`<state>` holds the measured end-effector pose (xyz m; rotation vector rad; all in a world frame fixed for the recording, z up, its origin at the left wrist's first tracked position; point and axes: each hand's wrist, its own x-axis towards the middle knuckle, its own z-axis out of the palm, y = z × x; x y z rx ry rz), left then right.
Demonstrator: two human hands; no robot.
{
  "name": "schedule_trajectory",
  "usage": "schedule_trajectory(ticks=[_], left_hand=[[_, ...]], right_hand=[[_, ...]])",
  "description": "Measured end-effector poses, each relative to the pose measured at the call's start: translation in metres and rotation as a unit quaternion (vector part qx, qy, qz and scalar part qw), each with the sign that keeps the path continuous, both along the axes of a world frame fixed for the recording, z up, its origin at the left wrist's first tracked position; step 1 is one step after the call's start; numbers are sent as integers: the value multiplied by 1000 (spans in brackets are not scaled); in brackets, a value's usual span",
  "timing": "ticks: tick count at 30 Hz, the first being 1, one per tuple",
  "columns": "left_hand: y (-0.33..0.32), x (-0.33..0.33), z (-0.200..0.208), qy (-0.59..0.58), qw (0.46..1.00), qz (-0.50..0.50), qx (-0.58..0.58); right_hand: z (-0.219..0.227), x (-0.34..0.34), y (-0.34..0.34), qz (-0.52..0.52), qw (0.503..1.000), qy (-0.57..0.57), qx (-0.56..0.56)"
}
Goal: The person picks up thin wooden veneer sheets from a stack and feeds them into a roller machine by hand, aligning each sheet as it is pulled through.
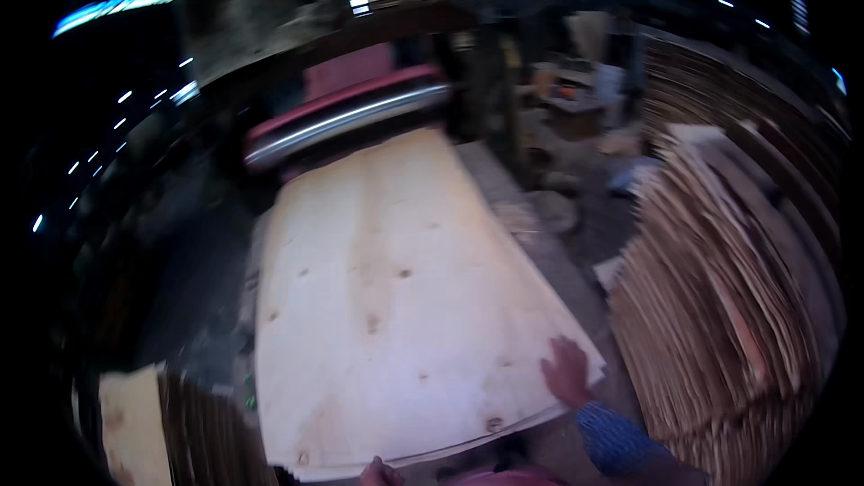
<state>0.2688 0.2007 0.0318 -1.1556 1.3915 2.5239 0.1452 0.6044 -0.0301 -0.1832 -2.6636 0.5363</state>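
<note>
A large pale wood veneer sheet (396, 306), dotted with brown knots, lies flat in front of me, and other sheet edges show beneath its near side. Its far end reaches a machine with a shiny metal roller (351, 123) under a red cover. My right hand (567, 373) rests open on the sheet's near right corner, fingers spread. At the near edge, my left hand (382, 473) has its fingers curled and appears to pinch the sheet's rim; the lower part of this hand is cut off by the picture's edge.
Tall stacks of brown veneer sheets (711, 306) stand close on my right, with another pile (747, 90) behind. At the lower left is a smaller upright stack (135, 427). A grey table edge (504, 189) runs along the sheet's right side. Cluttered items (571, 94) lie farther back.
</note>
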Motion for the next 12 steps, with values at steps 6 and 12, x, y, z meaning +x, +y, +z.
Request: schedule_trajectory(ticks=[6, 12], left_hand=[[110, -48, 40, 53, 897, -434, 71], [208, -41, 35, -11, 732, -642, 229]], right_hand=[[47, 52, 3, -19, 997, -66, -36], [13, 326, 31, -318, 923, -158, -147]])
